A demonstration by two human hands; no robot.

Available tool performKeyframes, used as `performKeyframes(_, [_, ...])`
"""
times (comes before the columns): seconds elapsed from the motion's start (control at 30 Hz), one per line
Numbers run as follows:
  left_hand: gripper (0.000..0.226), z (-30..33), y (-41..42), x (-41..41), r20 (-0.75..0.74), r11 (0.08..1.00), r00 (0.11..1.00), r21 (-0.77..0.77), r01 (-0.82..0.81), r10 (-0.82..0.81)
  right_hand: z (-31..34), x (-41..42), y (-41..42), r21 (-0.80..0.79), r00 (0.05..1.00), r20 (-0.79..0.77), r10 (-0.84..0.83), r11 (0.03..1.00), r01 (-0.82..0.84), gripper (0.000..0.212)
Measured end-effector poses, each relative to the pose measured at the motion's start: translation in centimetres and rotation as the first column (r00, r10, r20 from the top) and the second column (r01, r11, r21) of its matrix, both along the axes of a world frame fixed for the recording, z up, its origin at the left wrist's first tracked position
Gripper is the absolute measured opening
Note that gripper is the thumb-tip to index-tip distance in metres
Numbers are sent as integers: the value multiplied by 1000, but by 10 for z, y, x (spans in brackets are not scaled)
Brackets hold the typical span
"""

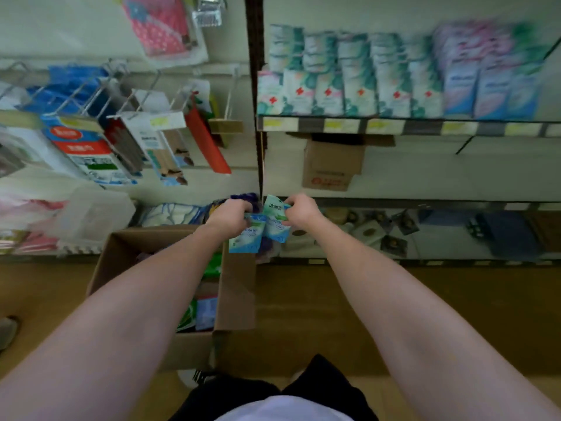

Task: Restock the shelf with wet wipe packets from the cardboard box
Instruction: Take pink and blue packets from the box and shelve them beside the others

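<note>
While both hands hover just above the cardboard box [233, 287], the left hand [229, 215] grips one wipe packet [247, 238] and the right hand [302, 209] pinches another [274, 221]; soft, light, likely slippery film, best held by the edges.

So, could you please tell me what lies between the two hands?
In the head view, wet wipe packets lie between the left hand and right hand; both hands grip them.
</note>
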State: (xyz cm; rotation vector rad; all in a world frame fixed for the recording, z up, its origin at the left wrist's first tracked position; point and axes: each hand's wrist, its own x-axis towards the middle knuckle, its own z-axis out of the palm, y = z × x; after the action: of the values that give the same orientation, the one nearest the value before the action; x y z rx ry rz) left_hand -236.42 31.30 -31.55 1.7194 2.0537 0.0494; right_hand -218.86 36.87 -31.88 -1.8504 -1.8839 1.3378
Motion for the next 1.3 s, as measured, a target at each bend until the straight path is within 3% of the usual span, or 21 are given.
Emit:
performKeyframes(0.3, [15, 86, 87, 117, 4, 978, 988, 145, 151, -154, 85, 129, 59, 276, 965, 153, -211, 947, 163, 19])
performKeyframes(0.43, [33, 122, 125, 166, 59, 950, 969, 219, 222, -240, 117, 182, 86, 340, 948, 92, -304, 905, 257, 27])
performKeyframes(0.67, [47, 161, 188, 241, 24, 905, 938, 271, 328, -347, 149, 252, 125, 411, 913, -30, -407, 827, 383, 35])
performKeyframes(0.97, [54, 185, 303, 329, 30, 820, 855, 299, 487, -518, 180, 331, 194, 400, 859, -62, -508, 776, 488, 51])
performKeyframes(1.2, [51, 192, 372, 386, 88, 695, 728, 394, 602, -680, 197, 400, 251, 349, 763, -215, -610, 682, 643, 50])
performKeyframes(1.3, [48, 195, 389, 413, 86, 682, 713, 390, 619, -696, 193, 431, 269, 371, 769, -186, -612, 681, 632, 51])
